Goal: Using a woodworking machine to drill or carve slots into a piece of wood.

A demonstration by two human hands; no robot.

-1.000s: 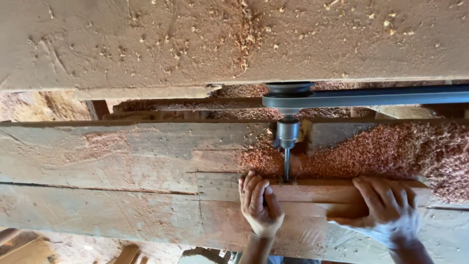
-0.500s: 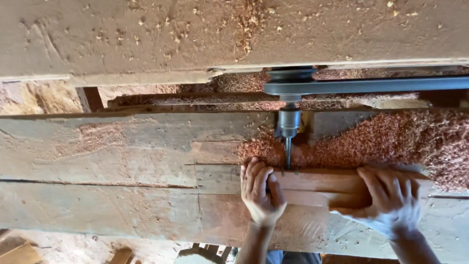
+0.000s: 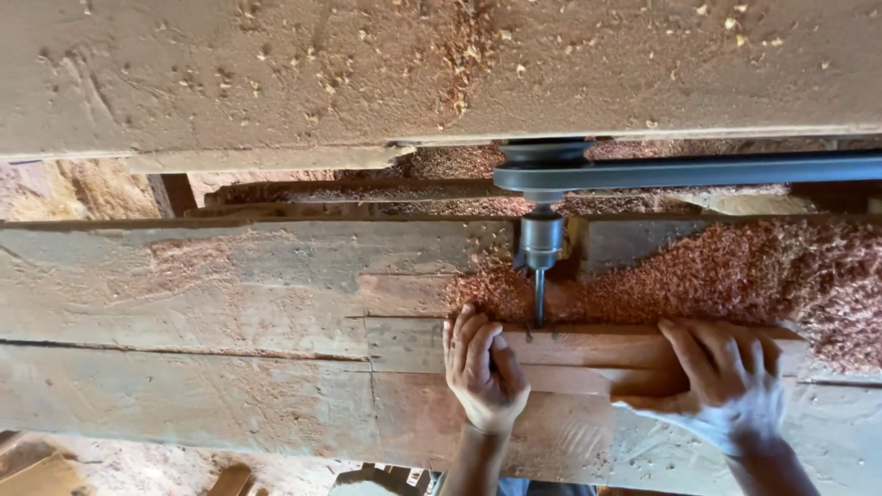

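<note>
- The left hand (image 3: 482, 372) and right hand (image 3: 726, 386) lay flat, fingers spread, pressing the board (image 3: 588, 354) on the desk (image 3: 184, 303).
- The bit (image 3: 538, 298) met the board's far edge; its tip seemed hidden by sawdust (image 3: 735, 276).

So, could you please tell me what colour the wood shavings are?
Reddish-brown; the wood shavings show best in the head view.

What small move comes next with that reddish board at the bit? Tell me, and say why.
Probably press the reddish board a little further onto the drill bit, held steady. The bit's tip meets the board's far edge, the left hand and right hand lie flat on it either side, and wood shavings are heaped behind.
</note>
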